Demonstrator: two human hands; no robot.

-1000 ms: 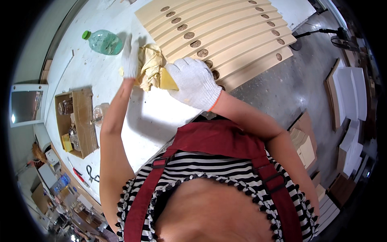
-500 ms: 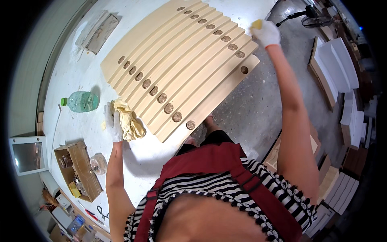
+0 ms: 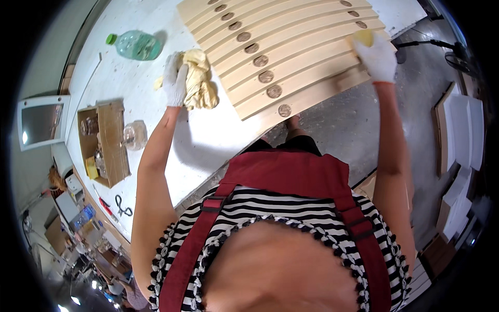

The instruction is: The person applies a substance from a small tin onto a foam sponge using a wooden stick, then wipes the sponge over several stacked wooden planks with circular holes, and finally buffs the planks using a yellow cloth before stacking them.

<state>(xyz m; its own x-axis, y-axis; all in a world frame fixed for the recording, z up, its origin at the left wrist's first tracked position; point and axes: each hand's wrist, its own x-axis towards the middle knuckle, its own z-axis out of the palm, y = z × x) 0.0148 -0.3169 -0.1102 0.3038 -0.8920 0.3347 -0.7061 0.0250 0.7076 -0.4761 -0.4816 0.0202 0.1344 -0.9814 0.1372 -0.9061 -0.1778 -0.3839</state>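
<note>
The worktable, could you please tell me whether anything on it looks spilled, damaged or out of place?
Nothing looks plainly spilled or damaged. The untidiest-looking thing is the crumpled pale-yellow cloth, bunched at the left hand on the white table; it stands out against the wooden boards, which lie in parallel steps.

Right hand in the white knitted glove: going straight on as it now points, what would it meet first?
Beyond the small yellow pad in its grip, the right hand would likely meet the stepped pale wooden boards; depth is unclear, so it may already touch them.
</note>
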